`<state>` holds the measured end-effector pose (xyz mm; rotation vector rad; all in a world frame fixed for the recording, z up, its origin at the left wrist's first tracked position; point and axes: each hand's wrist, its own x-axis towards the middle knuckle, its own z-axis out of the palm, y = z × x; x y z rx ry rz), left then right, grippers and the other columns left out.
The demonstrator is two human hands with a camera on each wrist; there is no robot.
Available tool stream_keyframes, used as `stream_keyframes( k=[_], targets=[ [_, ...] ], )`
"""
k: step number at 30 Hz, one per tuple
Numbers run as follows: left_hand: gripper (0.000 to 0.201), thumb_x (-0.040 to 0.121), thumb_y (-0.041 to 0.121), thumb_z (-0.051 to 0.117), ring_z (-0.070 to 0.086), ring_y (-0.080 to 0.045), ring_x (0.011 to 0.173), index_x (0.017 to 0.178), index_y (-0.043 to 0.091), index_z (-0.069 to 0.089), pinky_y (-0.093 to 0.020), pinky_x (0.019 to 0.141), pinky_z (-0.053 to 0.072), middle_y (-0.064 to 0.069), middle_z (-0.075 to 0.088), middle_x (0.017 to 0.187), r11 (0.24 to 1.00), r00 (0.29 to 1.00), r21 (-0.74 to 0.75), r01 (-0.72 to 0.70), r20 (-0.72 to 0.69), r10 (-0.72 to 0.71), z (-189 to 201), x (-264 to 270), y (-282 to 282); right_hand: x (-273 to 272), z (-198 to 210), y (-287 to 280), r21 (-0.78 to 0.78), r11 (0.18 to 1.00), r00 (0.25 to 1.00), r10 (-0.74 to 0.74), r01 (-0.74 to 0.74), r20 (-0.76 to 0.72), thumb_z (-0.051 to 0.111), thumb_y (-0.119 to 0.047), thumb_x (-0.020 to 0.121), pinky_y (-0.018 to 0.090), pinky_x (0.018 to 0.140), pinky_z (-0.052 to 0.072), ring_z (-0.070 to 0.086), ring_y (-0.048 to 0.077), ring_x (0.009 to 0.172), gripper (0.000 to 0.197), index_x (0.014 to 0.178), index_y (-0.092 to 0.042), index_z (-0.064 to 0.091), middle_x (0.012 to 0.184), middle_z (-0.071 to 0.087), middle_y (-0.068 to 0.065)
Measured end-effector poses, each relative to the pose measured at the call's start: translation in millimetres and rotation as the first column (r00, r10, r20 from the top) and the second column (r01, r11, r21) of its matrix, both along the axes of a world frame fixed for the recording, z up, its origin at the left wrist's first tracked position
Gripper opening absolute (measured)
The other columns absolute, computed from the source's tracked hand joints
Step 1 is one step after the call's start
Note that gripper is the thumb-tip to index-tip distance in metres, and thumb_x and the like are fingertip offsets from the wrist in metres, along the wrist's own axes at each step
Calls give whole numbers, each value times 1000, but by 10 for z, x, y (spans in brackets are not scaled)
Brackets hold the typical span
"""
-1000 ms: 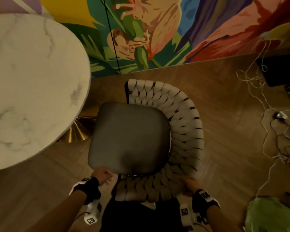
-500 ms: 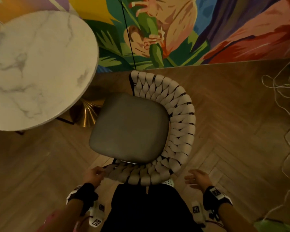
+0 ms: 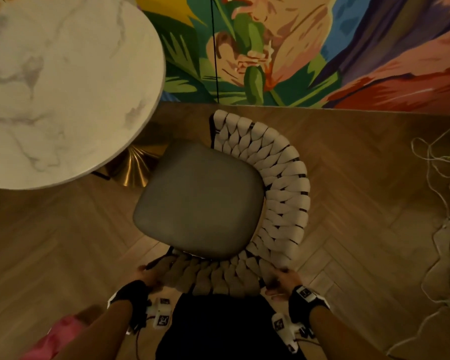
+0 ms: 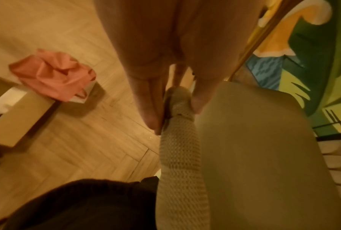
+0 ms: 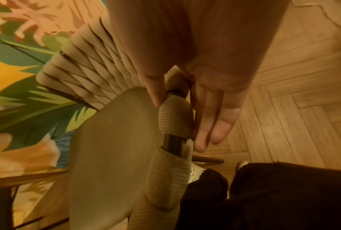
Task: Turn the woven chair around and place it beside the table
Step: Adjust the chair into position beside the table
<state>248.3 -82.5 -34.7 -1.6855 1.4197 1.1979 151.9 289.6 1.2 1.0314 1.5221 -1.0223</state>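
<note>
Both hands pinch the chair's (image 3: 218, 203) woven back rim, the left hand (image 3: 147, 275) at its end, the right hand (image 3: 283, 278) further round. The chair stands just beside the table (image 3: 63, 87), seat facing it. The turn looks nearly finished; next probably comes a small nudge tableward before letting go.

Herringbone wood floor (image 3: 361, 178) under warm, dim light; a bright painted floral mural (image 3: 309, 48) fills the wall, and pale cords (image 3: 437, 162), seemingly tangled, trail at right.

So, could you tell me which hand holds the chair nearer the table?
The left hand: it grips the end of the woven back, on the side of the table. The right hand grips the back farther round, away from it.
</note>
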Motion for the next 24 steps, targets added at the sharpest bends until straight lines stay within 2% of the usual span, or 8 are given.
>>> stream_keyframes(
  k=[3,6,9,11,13,16,20,24],
  targets=[
    [39,91,1,56,59,-36,70,125,12,42,-39,61,49,-29,57,104,1000,996,-3,17,-89,-17,-11,-138,-92,-129,-98,-14,51,998,1000,24,-24,9,59,-31,89,41,72,57,64,40,101,45,125,-5,49,128,57,20],
    [28,92,3,54,57,-29,51,120,6,53,-29,48,43,-21,61,72,996,991,10,89,-105,-88,-27,-303,-237,-236,-408,52,111,990,996,89,-88,-6,57,-28,88,49,87,55,63,41,104,40,119,-4,54,122,61,20],
    [29,89,6,57,62,-30,52,118,3,55,-29,51,43,-21,65,68,979,975,56,196,-119,-189,38,-571,-358,-454,-76,-169,117,992,999,37,-39,22,55,-25,92,34,55,57,66,37,78,23,103,-5,56,103,65,21],
    [24,88,5,59,63,-26,46,112,3,56,-28,51,45,-21,65,69,970,964,66,236,-144,-225,131,-787,-398,-604,56,-245,129,991,1000,24,-26,15,58,-18,91,29,45,51,64,33,69,22,105,-3,55,101,66,23],
    [22,87,8,63,65,-21,44,108,6,57,-27,51,46,-18,66,72,964,959,102,246,-170,-227,192,-959,-418,-727,94,-248,155,987,999,-27,30,-20,58,-15,90,29,47,51,65,32,66,28,112,2,53,99,66,24],
    [27,86,16,64,63,-22,42,112,9,59,-23,47,40,-19,69,80,960,957,128,251,-179,-226,210,-1156,-417,-969,164,-277,183,972,988,-139,149,-65,54,-18,89,35,58,52,63,35,67,25,102,3,56,91,65,26],
    [30,91,18,53,64,-27,54,121,18,53,-25,53,42,-19,66,107,954,950,165,250,-234,-208,210,-1359,-343,-1296,313,-347,123,918,924,-363,377,-122,57,-26,85,30,50,51,58,30,67,31,104,-2,60,89,62,17],
    [34,91,18,57,68,-28,65,121,31,52,-29,60,46,-14,68,102,954,906,116,278,-360,-220,300,-1450,-257,-1624,446,-373,85,902,898,-406,423,-170,49,-26,87,25,46,35,41,21,50,20,103,-15,53,70,48,8]
  ],
)
